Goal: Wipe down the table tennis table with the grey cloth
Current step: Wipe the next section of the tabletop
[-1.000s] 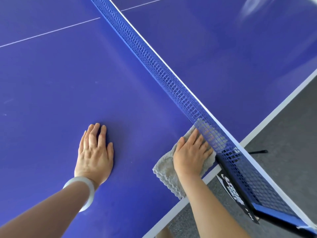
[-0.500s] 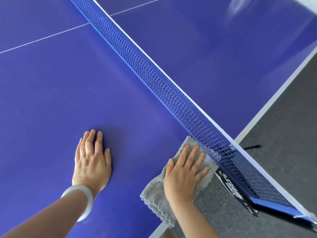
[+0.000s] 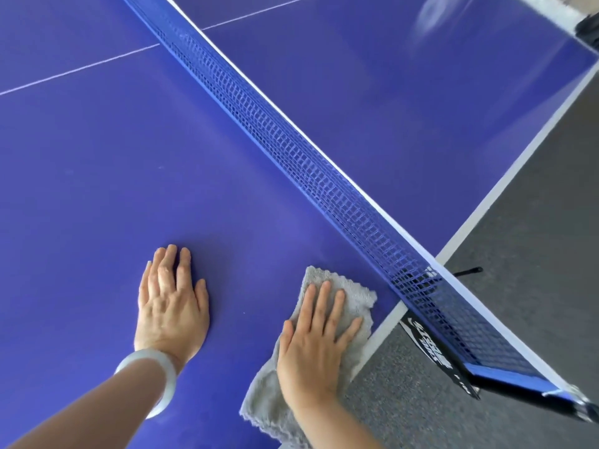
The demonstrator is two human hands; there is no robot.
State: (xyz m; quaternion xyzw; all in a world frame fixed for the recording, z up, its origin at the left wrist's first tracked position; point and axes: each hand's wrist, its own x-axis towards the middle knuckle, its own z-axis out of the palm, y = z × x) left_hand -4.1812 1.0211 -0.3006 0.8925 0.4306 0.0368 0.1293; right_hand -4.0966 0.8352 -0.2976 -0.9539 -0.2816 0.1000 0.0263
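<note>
The blue table tennis table point(image 3: 107, 176) fills most of the view. Its blue net point(image 3: 291, 157) runs diagonally from the top left to the lower right. The grey cloth point(image 3: 355, 298) lies flat at the table's near white edge, just left of the net post. My right hand point(image 3: 316, 338) presses down on the cloth with straight, spread fingers. My left hand point(image 3: 170, 306) rests flat on the bare table surface to the left of the cloth, with a pale bangle on the wrist.
The black net clamp point(image 3: 453, 361) with a white logo sticks out past the table edge at the lower right. Dark grey floor point(image 3: 534, 254) lies beyond the white edge line. A white centre line point(image 3: 77, 71) crosses the table at the upper left.
My right hand has slid the cloth back from under the net toward me along the table's edge. My left hand has stayed flat in place.
</note>
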